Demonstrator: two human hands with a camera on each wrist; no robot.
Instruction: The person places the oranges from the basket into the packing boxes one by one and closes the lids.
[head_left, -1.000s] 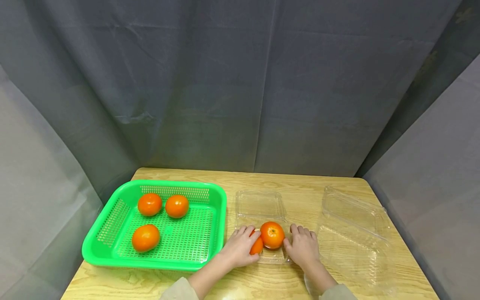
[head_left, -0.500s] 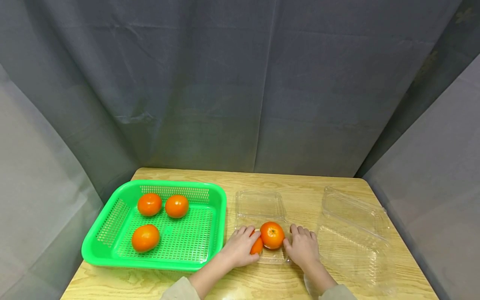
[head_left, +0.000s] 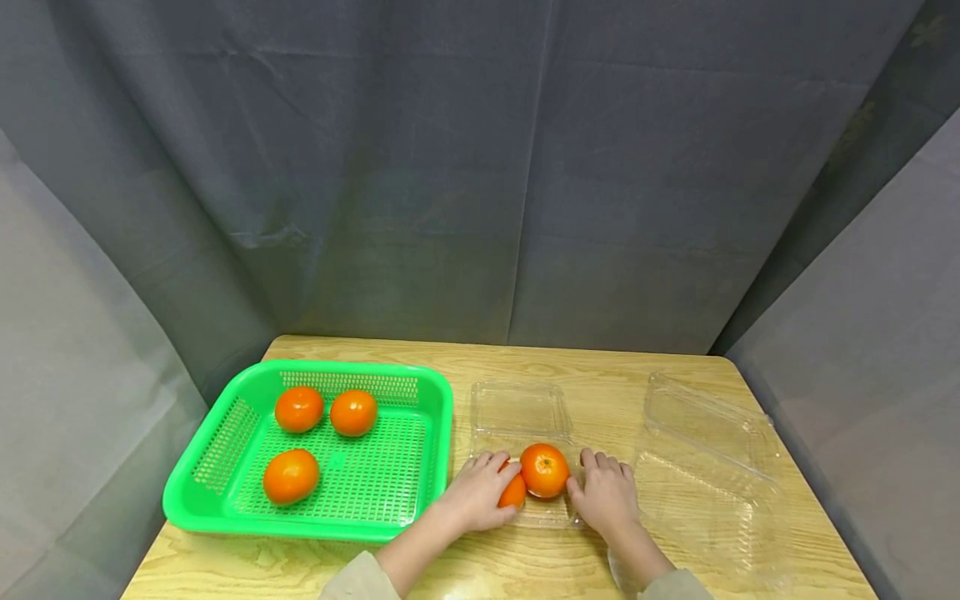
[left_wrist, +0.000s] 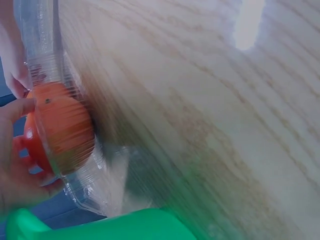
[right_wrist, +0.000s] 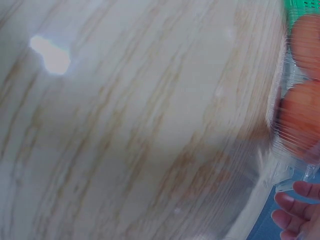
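In the head view, a clear plastic clamshell lies on the table with its lid folded back. Two oranges sit in its near half. My left hand curls over the left orange and mostly covers it; the left wrist view shows the fingers around an orange behind the clear wall. The right orange sits beside it, stem end up. My right hand is at the clamshell's right side, thumb close to that orange. Its fingers look loosely bent and hold nothing in the right wrist view.
At the left stands a green plastic basket with three oranges in it. More clear clamshells lie spread at the right of the wooden table. A grey curtain hangs behind.
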